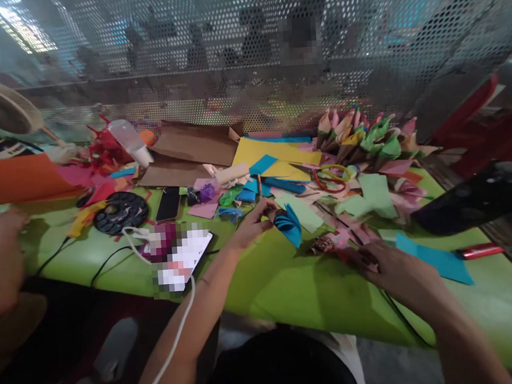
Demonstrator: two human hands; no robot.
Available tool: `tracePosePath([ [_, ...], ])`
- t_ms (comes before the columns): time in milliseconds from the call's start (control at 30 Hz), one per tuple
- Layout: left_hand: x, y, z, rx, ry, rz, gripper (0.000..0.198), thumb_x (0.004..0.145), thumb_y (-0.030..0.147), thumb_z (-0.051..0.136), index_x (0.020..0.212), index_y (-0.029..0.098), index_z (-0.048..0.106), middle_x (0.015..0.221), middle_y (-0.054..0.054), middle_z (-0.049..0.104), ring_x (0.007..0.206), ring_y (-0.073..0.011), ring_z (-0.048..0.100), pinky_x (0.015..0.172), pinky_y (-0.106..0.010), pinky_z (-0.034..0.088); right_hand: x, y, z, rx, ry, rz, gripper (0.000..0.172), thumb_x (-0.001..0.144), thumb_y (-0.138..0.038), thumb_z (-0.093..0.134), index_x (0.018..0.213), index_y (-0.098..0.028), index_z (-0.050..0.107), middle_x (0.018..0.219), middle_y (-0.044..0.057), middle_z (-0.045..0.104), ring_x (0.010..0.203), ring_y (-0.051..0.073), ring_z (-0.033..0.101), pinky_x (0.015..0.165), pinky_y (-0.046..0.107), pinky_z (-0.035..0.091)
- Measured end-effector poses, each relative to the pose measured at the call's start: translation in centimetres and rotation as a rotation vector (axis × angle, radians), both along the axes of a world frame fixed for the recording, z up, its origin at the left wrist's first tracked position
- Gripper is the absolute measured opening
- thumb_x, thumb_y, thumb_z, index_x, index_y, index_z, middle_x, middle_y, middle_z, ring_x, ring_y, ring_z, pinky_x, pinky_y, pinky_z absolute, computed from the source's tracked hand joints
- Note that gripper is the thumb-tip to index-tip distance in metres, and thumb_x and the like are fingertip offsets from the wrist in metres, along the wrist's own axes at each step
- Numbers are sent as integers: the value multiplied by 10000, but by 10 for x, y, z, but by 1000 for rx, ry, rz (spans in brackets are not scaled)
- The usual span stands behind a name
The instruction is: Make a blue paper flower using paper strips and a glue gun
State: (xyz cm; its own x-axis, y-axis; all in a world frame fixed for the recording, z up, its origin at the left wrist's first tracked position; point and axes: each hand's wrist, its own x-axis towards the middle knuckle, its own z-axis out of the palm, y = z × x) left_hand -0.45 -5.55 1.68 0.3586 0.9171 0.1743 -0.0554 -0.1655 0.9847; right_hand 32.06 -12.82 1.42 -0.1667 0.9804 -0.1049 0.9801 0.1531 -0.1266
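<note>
Between the thumb and fingers of my left hand (258, 220) is a folded blue paper piece (290, 225), held above the green table (271, 290). My right hand (379, 265) rests low over the table beside pink paper scraps (344, 238); its fingers are curled, and what they hold, if anything, is too dark to make out. A brown textured object (321, 245) lies just left of the right fingers. Farther right is a flat blue paper strip (438, 258), with a red pen-like object (480, 250) at its end.
Paper flowers (366, 137) stand at the back right, near red-handled scissors (329, 182). A black cylinder (479, 197) leans at the right. Left are a lit phone (186, 260), a dark phone (168, 203), a black round tray (121, 213) and another person's arm (2, 262).
</note>
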Motion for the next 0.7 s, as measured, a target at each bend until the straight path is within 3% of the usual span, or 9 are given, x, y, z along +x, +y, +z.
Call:
tracePosePath([
  [133, 0, 2, -4, -82, -56, -17, 272, 731, 244, 720, 944, 207, 554, 888, 5, 497, 857, -155, 437, 783, -282, 347, -2, 2, -4, 56, 176, -51, 220, 781, -315, 567, 933, -220, 695, 1055, 130, 753, 971, 331, 717, 767, 387, 515],
  [267, -1, 3, -6, -133, -114, -54, 350, 713, 304, 772, 960, 210, 543, 864, 14, 465, 830, -145, 422, 759, -268, 345, 11, -1, -9, 105, 478, -175, 263, 770, -407, 577, 947, -243, 683, 956, 80, 739, 839, 291, 684, 705, 383, 503],
  [367, -1, 2, -4, -156, -130, -88, 374, 738, 350, 786, 988, 210, 545, 845, 23, 444, 798, -131, 414, 739, -258, 342, 17, -6, -7, 56, 819, -267, 255, 743, -410, 673, 937, -244, 665, 780, 31, 683, 678, 235, 624, 601, 344, 476],
  [500, 1, -1, 1, -174, -149, -118, 389, 732, 384, 807, 959, 199, 551, 819, 29, 456, 768, -119, 417, 716, -246, 348, 9, -16, 2, 106, 1285, -368, 435, 600, -373, 881, 950, -258, 651, 856, 33, 694, 736, 221, 639, 609, 312, 508],
  [567, 1, -2, 3, -184, -153, -132, 385, 715, 362, 812, 942, 195, 549, 827, 27, 482, 765, -115, 429, 703, -240, 348, 2, -21, 7, 23, 1385, -364, 439, 590, -431, 904, 907, -244, 664, 747, 6, 652, 633, 174, 578, 541, 281, 473],
  [633, 2, -2, 4, -200, -140, -150, 364, 713, 332, 799, 942, 194, 552, 835, 26, 504, 768, -115, 442, 697, -238, 346, -5, -24, 10, -133, 1428, -327, 366, 673, -509, 857, 809, -224, 672, 613, -14, 577, 507, 121, 459, 464, 259, 404],
  [700, 1, -2, 3, -212, -118, -167, 337, 724, 309, 779, 951, 193, 559, 841, 22, 520, 774, -119, 455, 701, -241, 347, -12, -25, 13, -216, 1472, -304, 355, 695, -527, 849, 771, -223, 684, 585, -9, 580, 471, 109, 430, 450, 262, 396],
])
